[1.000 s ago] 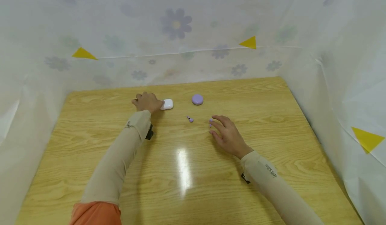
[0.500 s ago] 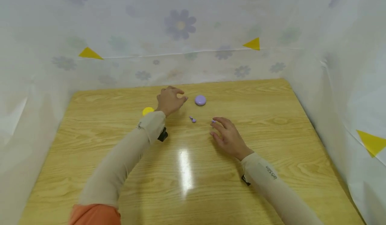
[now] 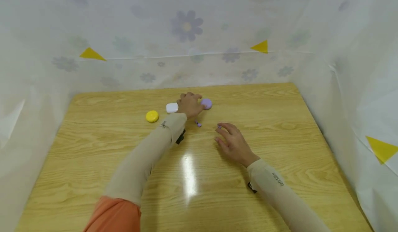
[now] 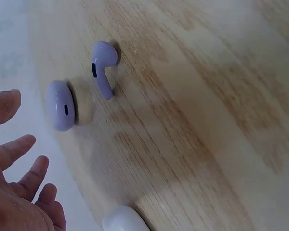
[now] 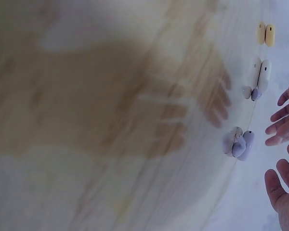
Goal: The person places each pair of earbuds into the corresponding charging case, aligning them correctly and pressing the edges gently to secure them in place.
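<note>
The left hand [image 3: 190, 104] is at the purple case [image 3: 206, 104], fingers spread and extended. From the head its thumb side overlaps the left edge of the case, yet the left wrist view shows a gap between fingertips and case. The right hand [image 3: 234, 144] sits nearer the person and to the right of the purple case, fingers apart and loosely bent. One purple earbud [image 3: 198, 124] lies on the table [image 3: 264, 190] on the person's side of the purple case, slightly left; its stem end is partly covered by the left hand in the head view. A second earbud [image 3: 219, 126], nearer the person and to the right of the purple case, is mostly masked by the right hand's fingers — contact there cannot be determined. The white case [image 3: 171, 108] stands left of the purple case, its right end hidden behind the left hand and cut off by the frame in the left wrist view. The yellow case [image 3: 152, 116] is farther left of the purple case, fully visible from the head. In the right wrist view both hands run off the edge, and an earbud covers part of the purple case.
</note>
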### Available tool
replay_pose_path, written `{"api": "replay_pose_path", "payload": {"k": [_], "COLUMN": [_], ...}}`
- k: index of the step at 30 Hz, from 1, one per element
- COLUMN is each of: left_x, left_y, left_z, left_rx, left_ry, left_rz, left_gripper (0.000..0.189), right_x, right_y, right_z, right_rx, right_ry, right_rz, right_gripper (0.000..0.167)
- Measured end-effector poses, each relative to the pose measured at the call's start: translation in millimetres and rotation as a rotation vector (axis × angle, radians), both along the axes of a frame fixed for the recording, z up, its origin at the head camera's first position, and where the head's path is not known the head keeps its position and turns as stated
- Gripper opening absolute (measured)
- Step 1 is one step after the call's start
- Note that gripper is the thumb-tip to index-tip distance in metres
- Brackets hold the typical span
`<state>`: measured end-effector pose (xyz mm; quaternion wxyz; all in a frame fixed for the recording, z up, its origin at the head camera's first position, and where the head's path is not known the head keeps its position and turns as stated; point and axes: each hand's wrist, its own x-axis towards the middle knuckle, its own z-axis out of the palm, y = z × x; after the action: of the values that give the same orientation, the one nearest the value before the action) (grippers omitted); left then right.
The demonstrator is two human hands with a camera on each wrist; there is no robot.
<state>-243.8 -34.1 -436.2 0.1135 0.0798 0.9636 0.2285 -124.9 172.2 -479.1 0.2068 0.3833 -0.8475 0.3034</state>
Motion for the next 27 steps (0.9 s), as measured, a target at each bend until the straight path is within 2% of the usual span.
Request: {"api": "replay_pose_path", "payload": {"k": [7,10,18,27], "left_x": [-14.1,-20.5,-32.1,-33.2], "left_y": [11.4,14.3,13.5,18.2], "left_z": [-9.3,-15.6,-30.2,-30.4], "left_rx": [-0.132,-0.171,-0.210,-0.206], "left_ry": [-0.026,-0.041,-0.040,-0.091], "left_rz": [-0.019,-0.020,-0.032,-0.062], "left_gripper": [0.065,0.064,0.056,0.054], "right_x": [-1.2,-1.3,0.3,0.0], "right_y": [1,2,5,9], "right_z": [-3.9,-6.1,-6.2,-7.2], "right_rx": [-0.007,-0.008,0.007,0.020], "right_ry": [0.005,0.004,-0.035,-0.039], "right_rz": [0.004,0.005,-0.015,-0.029], "right_gripper": [0.033,0.031,0.032,0.031]}}
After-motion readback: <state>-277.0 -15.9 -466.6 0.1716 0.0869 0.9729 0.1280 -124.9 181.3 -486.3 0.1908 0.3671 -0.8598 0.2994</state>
